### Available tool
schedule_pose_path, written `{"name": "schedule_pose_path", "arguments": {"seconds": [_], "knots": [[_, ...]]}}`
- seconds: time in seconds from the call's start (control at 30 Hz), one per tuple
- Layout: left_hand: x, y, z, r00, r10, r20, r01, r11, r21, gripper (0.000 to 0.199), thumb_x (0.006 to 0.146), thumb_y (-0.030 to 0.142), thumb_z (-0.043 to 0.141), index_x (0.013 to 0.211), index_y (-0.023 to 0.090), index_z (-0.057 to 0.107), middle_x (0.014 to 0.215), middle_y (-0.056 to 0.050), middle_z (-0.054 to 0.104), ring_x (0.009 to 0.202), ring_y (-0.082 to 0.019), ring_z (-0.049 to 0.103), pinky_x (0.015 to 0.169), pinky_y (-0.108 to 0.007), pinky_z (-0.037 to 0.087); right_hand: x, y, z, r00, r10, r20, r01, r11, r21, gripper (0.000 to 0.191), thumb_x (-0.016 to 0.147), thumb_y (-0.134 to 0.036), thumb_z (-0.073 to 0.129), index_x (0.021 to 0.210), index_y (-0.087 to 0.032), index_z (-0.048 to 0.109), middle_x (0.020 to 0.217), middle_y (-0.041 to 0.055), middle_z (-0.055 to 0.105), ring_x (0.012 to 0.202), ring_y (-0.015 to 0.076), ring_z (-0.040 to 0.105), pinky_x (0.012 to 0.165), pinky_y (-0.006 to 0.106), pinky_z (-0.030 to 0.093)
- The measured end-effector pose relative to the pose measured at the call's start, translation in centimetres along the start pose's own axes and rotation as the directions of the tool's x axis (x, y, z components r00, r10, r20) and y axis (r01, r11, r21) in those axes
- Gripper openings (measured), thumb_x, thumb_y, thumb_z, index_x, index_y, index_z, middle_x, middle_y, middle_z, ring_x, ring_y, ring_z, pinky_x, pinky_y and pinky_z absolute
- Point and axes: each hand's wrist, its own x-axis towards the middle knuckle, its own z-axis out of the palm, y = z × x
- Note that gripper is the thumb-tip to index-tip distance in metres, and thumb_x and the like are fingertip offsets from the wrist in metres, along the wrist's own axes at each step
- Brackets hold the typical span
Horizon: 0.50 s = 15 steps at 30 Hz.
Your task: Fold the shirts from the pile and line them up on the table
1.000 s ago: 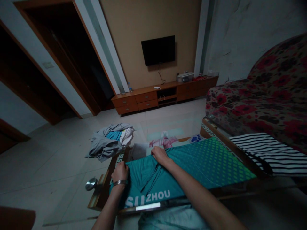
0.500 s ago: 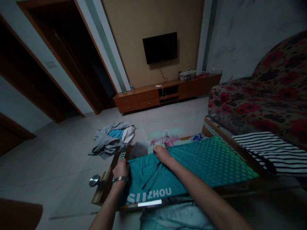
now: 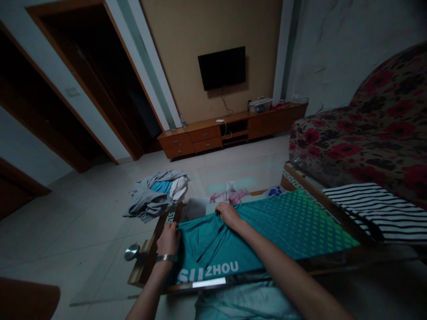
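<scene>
The left hand (image 3: 167,239) is hiding the far left corner of the garment (image 3: 273,224), and the right forearm is covering part of its middle. The fingertips are disappearing against the cloth. A pale teal cloth (image 3: 243,302) is running off the bottom edge, and a striped cloth (image 3: 380,209) is running off the right.

The garment is lying spread along the counter (image 3: 288,183), between its patterned wooden ends. Its teal is turning to bright green dots toward the right, white "SUZHOU" lettering is showing at the near edge, and a drawstring is trailing loose. The hands are staying well apart, both clamping the garment's far edge, the right hand (image 3: 229,214) nearer the middle; creases are forming between them.

A box (image 3: 260,105) is sitting on the cabinet (image 3: 207,138), its contents too dim to name. A pink-and-white bundle (image 3: 230,195) is showing beyond the garment, seemingly under the glass.
</scene>
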Motion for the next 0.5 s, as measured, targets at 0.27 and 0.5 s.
{"name": "schedule_pose_path", "arguments": {"seconds": [0.27,0.5], "knots": [[-2.9,3.1,0.0,0.979,0.182,0.092,-0.183,0.983,0.001,0.02,0.09,0.02,0.04,0.09,0.016,0.06,0.097,-0.009,0.059,0.092,-0.019,0.056,0.077,-0.029,0.04,-1.2,-0.2,-0.3,1.0,-0.011,0.002,0.011,1.0,-0.02,0.027,0.09,-0.019,0.046,0.106,-0.019,0.068,0.106,0.0088,0.061,0.1,0.0186,0.053,0.079,0.024,0.038],[-2.7,2.0,-0.7,0.975,0.171,0.144,-0.176,0.984,0.02,0.02,0.088,0.016,0.041,0.088,0.016,0.061,0.098,-0.009,0.061,0.092,-0.019,0.056,0.079,-0.029,0.04,-1.1,-0.2,-0.1,1.0,-0.001,-0.014,0.0,0.999,-0.034,0.026,0.091,-0.019,0.045,0.102,-0.017,0.068,0.104,0.0089,0.061,0.1,0.0191,0.052,0.082,0.025,0.038]]}}
